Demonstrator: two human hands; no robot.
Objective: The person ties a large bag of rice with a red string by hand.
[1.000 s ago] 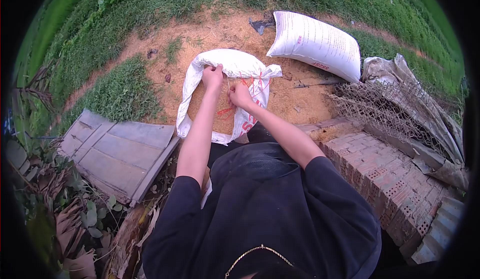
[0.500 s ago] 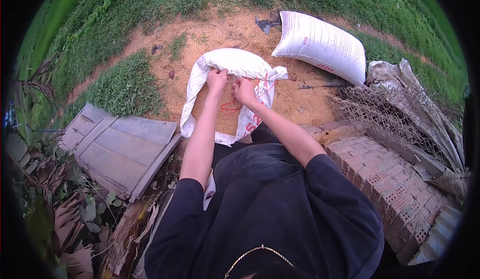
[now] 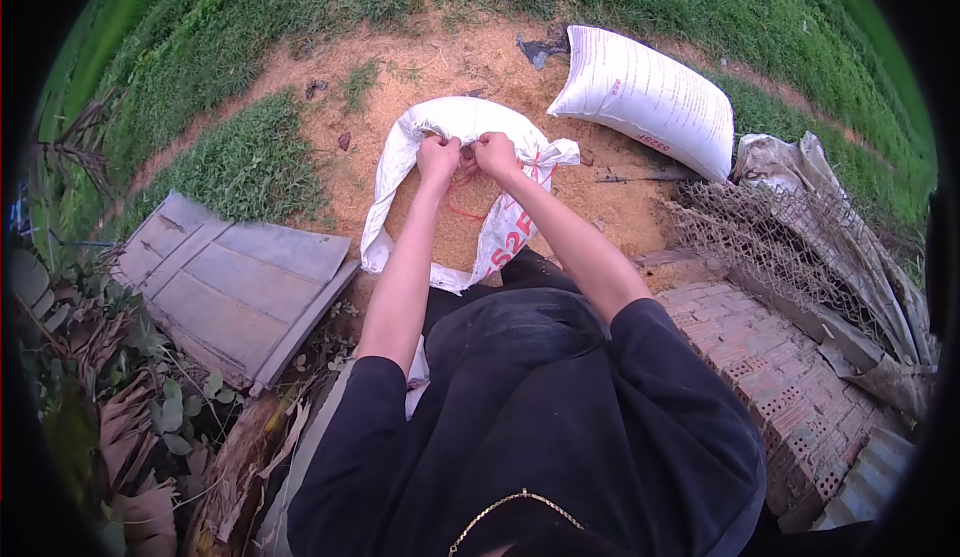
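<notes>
Head camera looks down over your black-sleeved arms to a white woven plastic sack point(image 3: 462, 117) printed with red lettering. It lies on the sandy, husk-strewn ground point(image 3: 450, 57) straight ahead of you. Its mouth gapes toward you, and tan, husk-like fill point(image 3: 437, 225) shows inside. Your left hand point(image 3: 438, 157) and your right hand point(image 3: 497, 153) sit just beside each other at the far rim of that mouth. Both hands are closed, fingers curled and pinching the gathered edge of the fabric. A thin red string point(image 3: 463, 200) hangs in a loop just below your hands, over the fill. Whether its ends are caught in your fingers cannot be made out. The near edge of the sack lies close against your dark clothing.

Beyond and to the right, apart from the open one, a second full white sack point(image 3: 645, 97) with fine printed lines lies on its side. A dark scrap sits at its upper left corner. A grey weathered wooden panel point(image 3: 235, 292) lies flat on the left, its corner near the open sack's left edge, with dry leaves and green sprigs beside it. On your right runs a red brick surface point(image 3: 775, 372), and a crumpled sheet of rusty wire mesh point(image 3: 765, 232) rests along its far edge. Green grass point(image 3: 230, 172) rings the bare patch.
</notes>
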